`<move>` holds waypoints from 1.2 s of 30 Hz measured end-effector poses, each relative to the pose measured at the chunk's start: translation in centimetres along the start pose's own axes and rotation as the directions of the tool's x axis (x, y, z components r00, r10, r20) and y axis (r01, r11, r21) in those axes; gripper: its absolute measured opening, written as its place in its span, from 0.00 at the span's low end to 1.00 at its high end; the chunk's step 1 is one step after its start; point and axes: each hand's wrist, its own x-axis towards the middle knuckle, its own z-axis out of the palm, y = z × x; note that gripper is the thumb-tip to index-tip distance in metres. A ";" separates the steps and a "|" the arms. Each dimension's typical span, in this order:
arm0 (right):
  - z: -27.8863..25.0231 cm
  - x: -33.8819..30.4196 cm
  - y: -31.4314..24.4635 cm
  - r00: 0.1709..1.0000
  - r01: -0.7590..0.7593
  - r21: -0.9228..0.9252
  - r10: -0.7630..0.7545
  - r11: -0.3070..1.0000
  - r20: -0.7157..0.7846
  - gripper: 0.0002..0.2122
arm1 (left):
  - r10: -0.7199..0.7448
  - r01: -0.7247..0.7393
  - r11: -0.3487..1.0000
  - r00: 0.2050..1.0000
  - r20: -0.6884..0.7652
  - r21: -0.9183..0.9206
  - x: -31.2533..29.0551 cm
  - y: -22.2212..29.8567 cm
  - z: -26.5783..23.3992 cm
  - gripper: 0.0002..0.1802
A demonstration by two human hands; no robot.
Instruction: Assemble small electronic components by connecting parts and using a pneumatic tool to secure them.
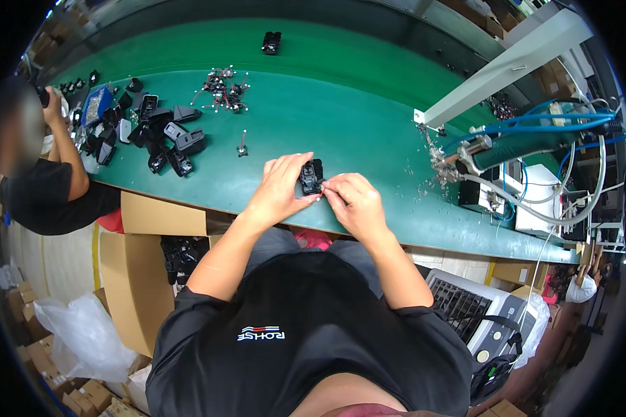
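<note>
My left hand grips a small black plastic housing from its left side, just above the near edge of the green bench. The housing's hollow inner face is turned up. At its lower right corner, my right hand pinches with thumb and forefinger. Something tiny and dark seems to be between those fingertips, too small to name. Ahead and to the left, a single small wired part lies on the bench. Farther off sits a pile of similar wired parts with red and black leads.
Several black housings lie heaped at the left, near a blue bin. One black piece rests on the far green strip. At right stand a white post and a machine with blue hoses. A co-worker sits at left.
</note>
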 end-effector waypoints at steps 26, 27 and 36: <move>-1.1 -1.1 0.1 0.977 -0.209 -0.120 0.202 0.970 -0.071 0.07 | 0.077 -0.074 0.989 0.997 0.013 -0.130 2.6 1.4 3.7 0.44; -1.1 -1.0 0.1 0.975 -0.219 -0.119 0.212 0.968 -0.069 0.07 | 0.074 -0.071 0.988 0.997 0.022 -0.134 2.7 1.3 3.7 0.44; -1.1 -0.7 -0.6 0.990 -0.109 -0.290 0.130 0.951 0.057 0.07 | 0.131 -0.132 0.986 0.991 -0.018 -0.100 2.6 1.6 3.4 0.42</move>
